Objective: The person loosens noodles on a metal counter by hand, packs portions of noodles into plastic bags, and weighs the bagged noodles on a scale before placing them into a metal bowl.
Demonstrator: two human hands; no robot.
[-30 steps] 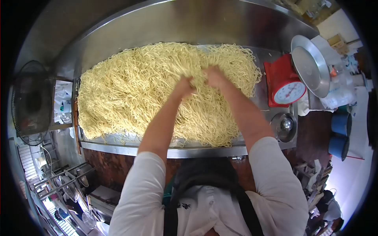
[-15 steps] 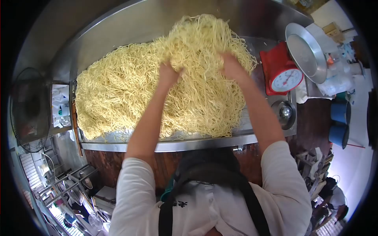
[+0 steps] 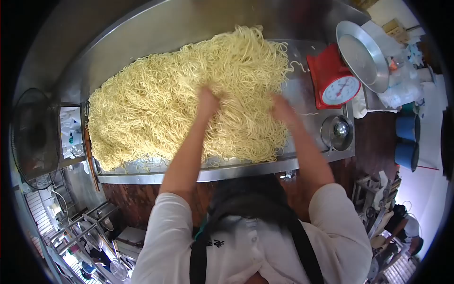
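A wide heap of pale yellow noodles (image 3: 156, 104) lies across the metal work surface (image 3: 302, 90). My left hand (image 3: 208, 103) is at the middle of the heap, its fingers smeared by motion against the noodles. At the heap's right side, my right hand (image 3: 283, 110) touches the noodles, and its fingers are blurred too. Whether either hand grips any strands cannot be made out. A few loose strands lie on the metal to the right of the heap.
A red dial scale (image 3: 333, 80) stands right of the noodles, with a round metal pan (image 3: 363, 57) on it. Near the front right corner is a metal bowl (image 3: 337, 133). A fan (image 3: 34, 137) is at far left; a person (image 3: 406, 229) is at lower right.
Both hands have come down toward my body, the left also slightly to the right. The raised noodles at the top have dropped lower, and the heap's right edge has shifted left, baring more metal.
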